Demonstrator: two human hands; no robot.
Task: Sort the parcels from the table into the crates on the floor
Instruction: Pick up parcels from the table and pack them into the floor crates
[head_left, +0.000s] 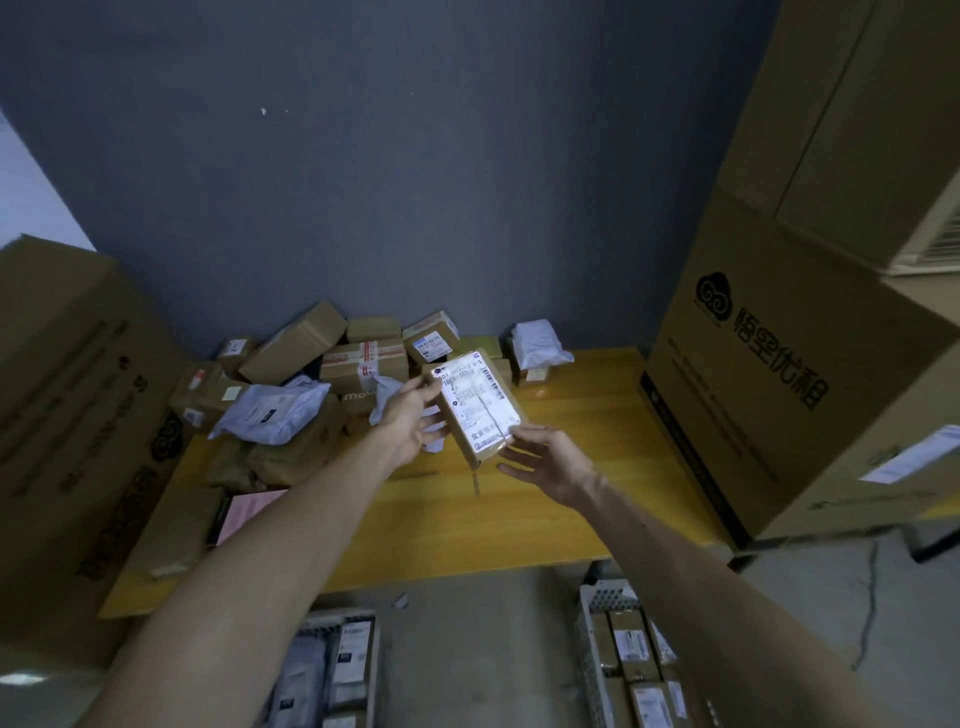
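Your left hand (415, 423) grips the far-left side of a small brown cardboard parcel (480, 410) faced with a white shipping label. Your right hand (543, 462) pinches its near end between thumb and fingers, so both hands hold it in the air above the table, label up. Behind everything stands a blue-grey wall (415, 182). A tall brown cardboard carton (753, 374) printed with a black cloud logo fills the right side, and a similar large carton (67, 415) stands at the left. Between them lies the yellow wooden table (597, 483). On the floor below its near edge sit a white mesh crate (589, 623) at the right, holding small brown boxes, and a second crate (332, 618) at the left, holding bagged parcels. A heap of brown cardboard boxes (332, 353) crowds the table's back left. A crumpled white plastic mailer bag (275, 410) lies on that heap, and a smaller white bag (537, 340) rests at the back, right of the held parcel.
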